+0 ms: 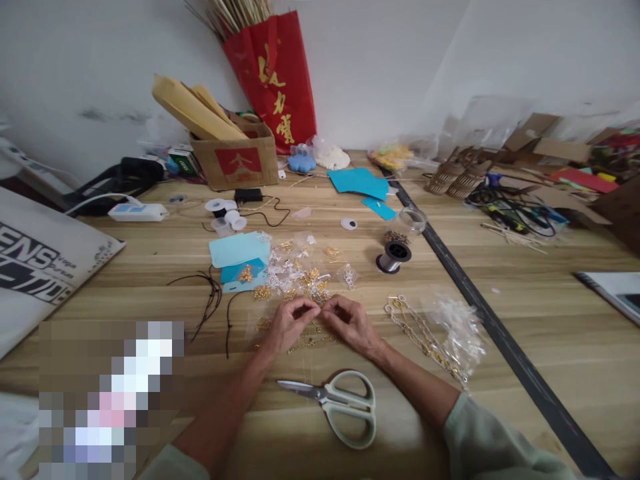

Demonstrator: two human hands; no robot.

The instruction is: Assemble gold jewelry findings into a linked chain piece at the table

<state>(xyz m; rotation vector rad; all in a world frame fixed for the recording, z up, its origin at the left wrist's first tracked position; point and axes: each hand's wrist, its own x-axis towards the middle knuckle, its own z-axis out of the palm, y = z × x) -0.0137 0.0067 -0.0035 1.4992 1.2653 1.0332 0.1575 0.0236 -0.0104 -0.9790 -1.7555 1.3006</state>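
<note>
My left hand (293,325) and my right hand (351,325) meet at their fingertips over the middle of the wooden table. Each is closed in a pinch, and what lies between the fingers is too small to make out. Under and beside them lies a thin gold chain (305,345). Just beyond the fingers are small bags and heaps of gold beads (261,292) and silver pieces (283,277). Scissors with pale green handles (374,407) rest nearer to me, below my right hand. Chains with gold and silver links (420,337) lie to the right.
Crumpled clear bags (457,330) lie right of the chains. A wire spool (394,257) and a clear jar (413,220) stand beyond my right hand. Blue sheets (235,251) and black cords (207,300) are at the left. A cardboard box (240,160) stands at the back.
</note>
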